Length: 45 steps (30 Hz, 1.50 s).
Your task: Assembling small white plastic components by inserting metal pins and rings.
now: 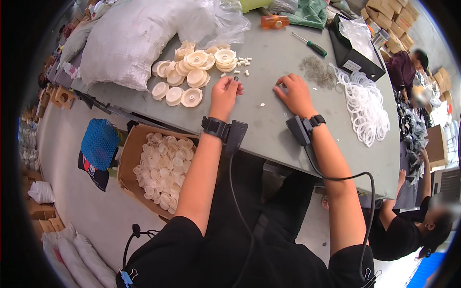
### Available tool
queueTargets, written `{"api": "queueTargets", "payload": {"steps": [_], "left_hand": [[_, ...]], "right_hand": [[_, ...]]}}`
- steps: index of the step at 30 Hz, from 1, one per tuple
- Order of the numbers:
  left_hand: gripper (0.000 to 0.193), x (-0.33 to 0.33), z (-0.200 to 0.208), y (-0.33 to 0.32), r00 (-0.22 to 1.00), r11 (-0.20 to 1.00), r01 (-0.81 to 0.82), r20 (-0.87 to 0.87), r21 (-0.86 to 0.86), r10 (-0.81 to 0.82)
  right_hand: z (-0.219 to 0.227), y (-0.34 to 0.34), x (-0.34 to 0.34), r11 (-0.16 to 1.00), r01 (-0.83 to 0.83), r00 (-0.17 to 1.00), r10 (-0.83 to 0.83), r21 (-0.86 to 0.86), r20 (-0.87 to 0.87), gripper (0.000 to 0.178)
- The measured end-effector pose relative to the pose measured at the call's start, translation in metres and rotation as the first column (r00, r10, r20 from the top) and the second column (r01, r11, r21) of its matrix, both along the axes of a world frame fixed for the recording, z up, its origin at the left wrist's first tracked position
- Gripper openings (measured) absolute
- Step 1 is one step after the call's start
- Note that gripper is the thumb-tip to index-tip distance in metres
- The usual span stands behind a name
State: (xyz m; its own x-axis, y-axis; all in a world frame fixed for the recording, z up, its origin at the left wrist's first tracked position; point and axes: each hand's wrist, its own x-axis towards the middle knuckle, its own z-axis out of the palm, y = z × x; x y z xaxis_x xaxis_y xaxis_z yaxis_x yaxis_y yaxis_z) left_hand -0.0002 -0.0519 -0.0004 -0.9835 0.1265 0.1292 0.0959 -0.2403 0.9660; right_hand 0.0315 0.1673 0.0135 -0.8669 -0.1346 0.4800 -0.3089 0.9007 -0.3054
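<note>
My left hand (225,97) pinches a small dark piece (236,78) between thumb and fingers, just above the tabletop. Next to it, on the left, lie stacked cream-coloured round plastic parts (192,98) with raised centres. Several short white plastic pegs (247,73) are scattered beyond its fingertips. Close to the table surface, my right hand (295,96) has its fingers curled toward the thumb; whatever lies between them is hidden. Past that hand is a loose heap of thin greyish rings (318,72). White plastic rings (367,110) form a larger pile farther right.
A stuffed white sack (127,48) covers the table's left end. Toward the back are a green-handled screwdriver (314,47), an orange tool handle (274,21) and a black box (355,48). A carton of translucent caps (126,165) stands below left. Co-workers (401,228) sit at right.
</note>
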Motion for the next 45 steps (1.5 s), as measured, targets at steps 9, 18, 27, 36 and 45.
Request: {"api": "queueTargets", "payload": {"steps": [9,18,27,36,45], "left_hand": [[0.015,-0.001,-0.009,-0.002,1.000,0.998,0.013,-0.026,0.066,-0.011],[0.014,0.001,-0.005,-0.001,0.998,0.998,0.039,-0.054,0.057,-0.036],[0.027,-0.013,0.042,-0.005,0.836,0.667,-0.510,-0.496,-0.543,0.236],[0.024,-0.070,0.037,-0.020,0.863,0.102,-0.468,-0.479,-0.878,-0.162],[0.017,-0.062,0.049,-0.026,0.833,0.478,-0.431,-0.542,-0.765,-0.116]], "right_hand": [[-0.001,0.005,0.015,0.970,-0.101,0.993,0.113,-0.222,0.038,0.061],[0.007,0.002,0.003,0.958,0.092,0.995,-0.081,0.272,-0.053,0.060],[-0.009,0.030,-0.019,0.949,0.174,0.959,-0.224,-0.262,-0.173,0.034],[-0.021,0.048,-0.022,0.600,0.224,0.946,-0.324,-0.768,0.024,0.035],[-0.018,0.047,-0.017,0.556,0.169,0.944,-0.330,-0.814,-0.030,0.028]]}}
